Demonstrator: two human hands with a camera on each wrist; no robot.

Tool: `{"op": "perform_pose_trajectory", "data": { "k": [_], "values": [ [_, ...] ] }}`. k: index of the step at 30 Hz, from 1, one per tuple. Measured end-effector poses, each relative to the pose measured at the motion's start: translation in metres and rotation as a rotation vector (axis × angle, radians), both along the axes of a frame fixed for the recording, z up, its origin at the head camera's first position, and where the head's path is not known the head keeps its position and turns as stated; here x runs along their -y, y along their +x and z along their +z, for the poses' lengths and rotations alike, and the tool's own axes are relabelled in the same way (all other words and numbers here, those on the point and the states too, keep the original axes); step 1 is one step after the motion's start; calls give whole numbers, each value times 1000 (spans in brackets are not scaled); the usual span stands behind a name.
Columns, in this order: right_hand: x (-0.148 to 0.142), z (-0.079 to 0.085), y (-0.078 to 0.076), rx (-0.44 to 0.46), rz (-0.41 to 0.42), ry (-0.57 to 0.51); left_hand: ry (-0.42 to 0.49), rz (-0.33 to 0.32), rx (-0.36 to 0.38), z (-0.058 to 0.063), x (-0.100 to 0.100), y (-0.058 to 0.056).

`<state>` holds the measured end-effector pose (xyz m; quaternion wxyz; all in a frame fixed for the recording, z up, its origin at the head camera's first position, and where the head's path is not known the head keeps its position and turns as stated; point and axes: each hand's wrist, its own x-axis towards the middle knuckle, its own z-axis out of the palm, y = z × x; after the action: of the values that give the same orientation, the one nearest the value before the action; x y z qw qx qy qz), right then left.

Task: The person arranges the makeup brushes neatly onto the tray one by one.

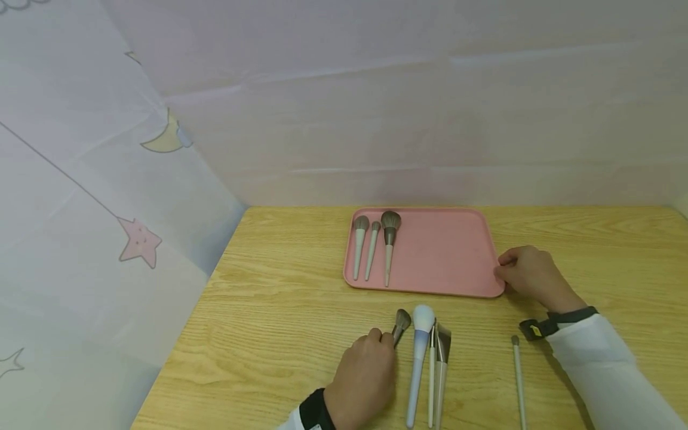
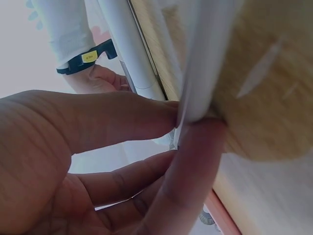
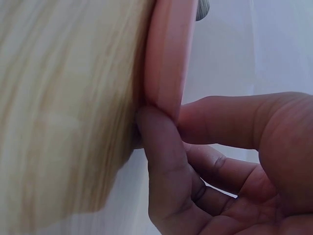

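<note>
My left hand [image 1: 365, 373] pinches a makeup brush [image 1: 401, 323] with dark bristles between thumb and index finger, low over the table. In the left wrist view the pale handle [image 2: 208, 63] shows between those fingertips. At the pink tray [image 1: 441, 251], my right hand [image 1: 529, 275] grips the near right corner, thumb on one side of the rim and index finger on the other in the right wrist view. Three makeup brushes lie side by side at the tray's left end: a medium one [image 1: 358, 245], a slim one [image 1: 372, 248] and a large fluffy one [image 1: 389, 245].
Right of my left hand, a large white-bristled brush [image 1: 419, 358], a thin brush [image 1: 432, 370] and a flat angled brush [image 1: 442, 364] lie close together. A slender brush [image 1: 518, 376] lies alone near my right forearm. Pale printed cloth [image 1: 376, 119] hangs behind the wooden table [image 1: 269, 322].
</note>
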<state>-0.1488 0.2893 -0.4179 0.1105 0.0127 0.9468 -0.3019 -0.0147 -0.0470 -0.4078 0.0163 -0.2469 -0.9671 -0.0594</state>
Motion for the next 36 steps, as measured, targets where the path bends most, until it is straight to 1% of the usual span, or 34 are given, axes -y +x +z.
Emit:
{"op": "perform_pose_trajectory", "data": {
  "k": [6, 11, 15, 19, 24, 27, 31, 36],
  "values": [
    [1, 0, 0, -8, 2, 9, 13, -1, 0, -1, 1, -1],
    [1, 0, 0, -1, 0, 12, 24, 14, 33, 0, 1, -2],
    [0, 0, 0, 1, 0, 12, 28, 17, 40, 1, 2, -4],
    [0, 0, 0, 4, -4, 11, 41, 11, 11, 2, 4, -5],
    [0, 0, 0, 7, -11, 12, 67, 14, -58, 5, 6, -9],
    [0, 0, 0, 12, -14, 5, 81, 15, -77, 7, 7, -12],
    [0, -1, -1, 10, -12, 3, 99, 15, -76, 9, 7, -15],
    [0, -1, -1, -7, -5, 9, 130, 16, -42, 11, 7, -22]
  ]
}}
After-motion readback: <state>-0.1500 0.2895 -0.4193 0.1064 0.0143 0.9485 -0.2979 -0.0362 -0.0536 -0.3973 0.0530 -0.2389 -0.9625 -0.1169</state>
